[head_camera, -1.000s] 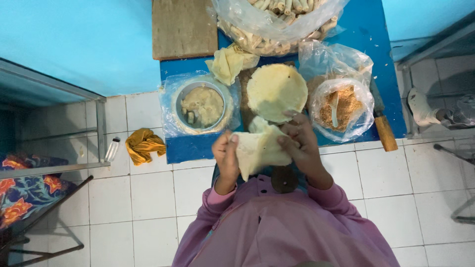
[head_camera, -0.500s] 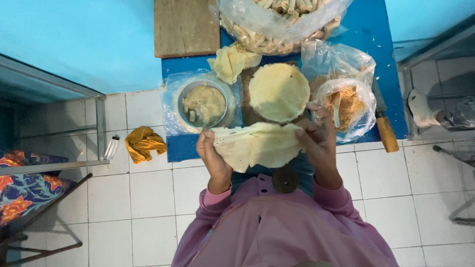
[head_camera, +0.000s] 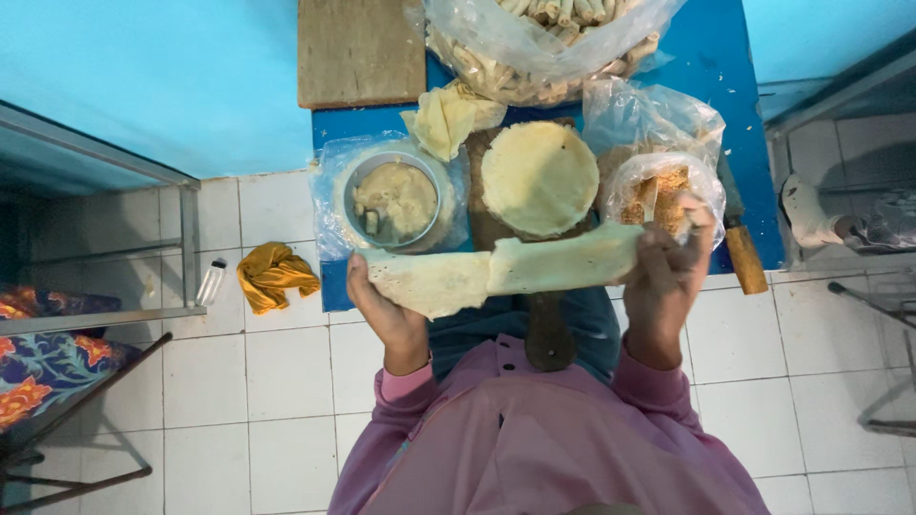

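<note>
While you hold the wrapper (head_camera: 506, 270) stretched out in the air above the near edge of the blue table (head_camera: 711, 86), each hand takes one end of it. Your left hand (head_camera: 386, 310) grips the wider, rounded end, fingers curled up under the sheet and pressed against it, so that this end hangs just beyond your palm toward the middle. Your right hand (head_camera: 668, 272) pinches the narrower end, fingers closed on the sheet near the thumb, and sits a little higher than the left, so the wrapper slopes gently up from left to right. Between the two grips the sheet looks folded over on itself, a crease showing about midway. Just behind it lies a stack (head_camera: 539, 176) of round wrappers on a wooden board, whose handle (head_camera: 549, 334) points toward your chest below the stretched sheet. Left of the stack stands a metal bowl (head_camera: 393, 198) of pale filling on plastic, close to your left hand. Right of the stack, a clear bag (head_camera: 658, 186) of golden pieces sits just behind your right hand. Farther back lie crumpled wrappers (head_camera: 444, 119), a big bag of rolls (head_camera: 544, 38) and a wooden slab (head_camera: 361, 50). On the tiled floor at the left lies a yellow cloth (head_camera: 275, 275).
</note>
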